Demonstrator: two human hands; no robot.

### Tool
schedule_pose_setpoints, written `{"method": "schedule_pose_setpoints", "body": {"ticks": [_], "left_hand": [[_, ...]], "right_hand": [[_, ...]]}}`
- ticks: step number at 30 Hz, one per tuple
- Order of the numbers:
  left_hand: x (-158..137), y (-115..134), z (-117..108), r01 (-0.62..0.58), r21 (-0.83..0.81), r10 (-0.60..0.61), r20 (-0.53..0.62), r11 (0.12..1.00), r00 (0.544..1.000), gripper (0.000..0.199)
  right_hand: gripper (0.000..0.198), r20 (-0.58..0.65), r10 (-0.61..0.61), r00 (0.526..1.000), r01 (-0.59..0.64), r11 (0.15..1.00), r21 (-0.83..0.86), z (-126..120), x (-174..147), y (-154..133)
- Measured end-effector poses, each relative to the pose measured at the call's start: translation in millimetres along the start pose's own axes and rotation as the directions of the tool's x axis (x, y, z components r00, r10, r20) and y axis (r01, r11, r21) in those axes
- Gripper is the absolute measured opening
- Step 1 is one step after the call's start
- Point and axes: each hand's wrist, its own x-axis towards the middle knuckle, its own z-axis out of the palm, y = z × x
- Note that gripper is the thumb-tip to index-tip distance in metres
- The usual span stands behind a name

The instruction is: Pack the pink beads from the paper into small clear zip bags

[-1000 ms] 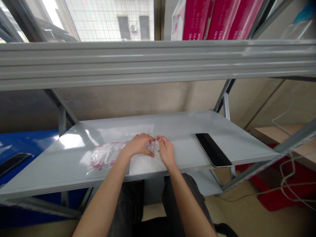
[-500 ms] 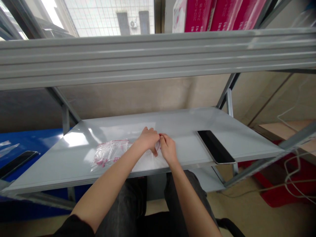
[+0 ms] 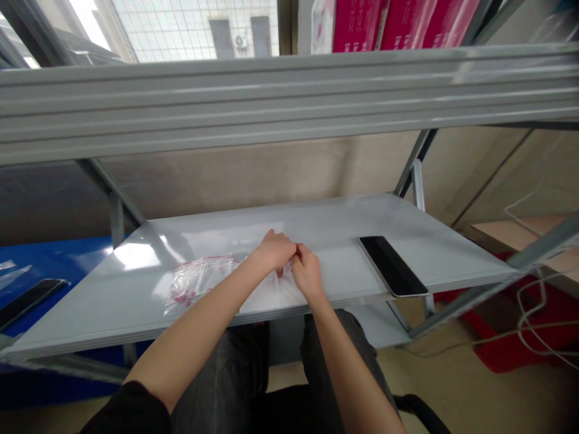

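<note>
Over the middle of the grey shelf (image 3: 344, 241), both my hands meet at the top of a clear plastic bag (image 3: 266, 296). My left hand (image 3: 275, 250) is closed, its fingers pinching the bag's upper edge. My right hand (image 3: 307, 271) pinches the same edge from the right, thumb and fingertips together. The bag hangs down below my hands toward the shelf's front edge, and its gripped part is hidden by my fingers. To the left lies a pile of clear bags with red edges (image 3: 199, 278), partly behind my left forearm.
A black-screened tablet or large phone (image 3: 393, 266) lies on the shelf at the right. Another dark phone (image 3: 31, 300) rests on a blue surface at far left. A grey metal beam (image 3: 289, 102) crosses above, with pink boxes (image 3: 402, 24) behind it. Cables (image 3: 529, 319) hang at right.
My hands have drawn closer together at the bag's edge, and the left fingers have curled in more. The view has shifted slightly.
</note>
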Motion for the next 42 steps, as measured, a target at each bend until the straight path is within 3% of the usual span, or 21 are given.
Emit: {"method": "schedule_pose_setpoints", "body": {"ticks": [3,8,21,23,26,31,35,37,39,42], "left_hand": [[-1,2,1,0.015,0.009,-0.015,0.013,1.0,1.0,0.039],[-2,5,1,0.046,0.016,-0.046,-0.004,0.999,0.999,0.016],[-5,5,9,0.086,-0.074,-0.091,-0.061,0.994,0.994,0.017],[-9,0,11,0.079,-0.116,-0.09,-0.091,0.99,0.992,0.014],[-21,-15,17,0.062,-0.206,-0.101,-0.183,0.977,0.978,0.029],[-50,-29,43,0.032,-0.409,-0.22,-0.422,0.912,0.879,0.06],[-66,-9,70,-0.03,-0.569,-0.346,-0.54,0.822,0.768,0.071],[-71,8,80,-0.149,-0.682,-0.413,-0.586,0.716,0.697,0.075],[-74,25,85,-0.219,-0.723,-0.46,-0.612,0.655,0.643,0.082],[-75,44,85,-0.217,-0.737,-0.531,-0.629,0.64,0.568,0.096]], "right_hand": [[0.034,0.007,0.006,1.0,-0.006,1.0,0.0,0,0,-1],[0.032,0.007,0.015,1.0,-0.015,1.0,-0.011,0,0,-2],[0.034,0.006,0.034,0.999,-0.034,0.998,0.053,4,1,3],[0.035,-0.005,0.035,0.999,-0.035,0.996,0.085,5,1,5],[0.036,-0.043,0.054,0.998,-0.048,0.988,0.146,5,1,8],[0.032,-0.144,0.1,0.985,-0.056,0.958,0.281,3,3,12],[0.029,-0.286,0.146,0.947,-0.031,0.929,0.37,-8,0,3],[0.025,-0.329,0.154,0.932,-0.006,0.913,0.409,-17,-8,-8],[0.025,-0.254,0.137,0.957,0.0,0.881,0.473,-25,-21,-23],[0.046,0.012,0.056,0.998,-0.054,0.845,0.532,-30,-41,-44]]}}
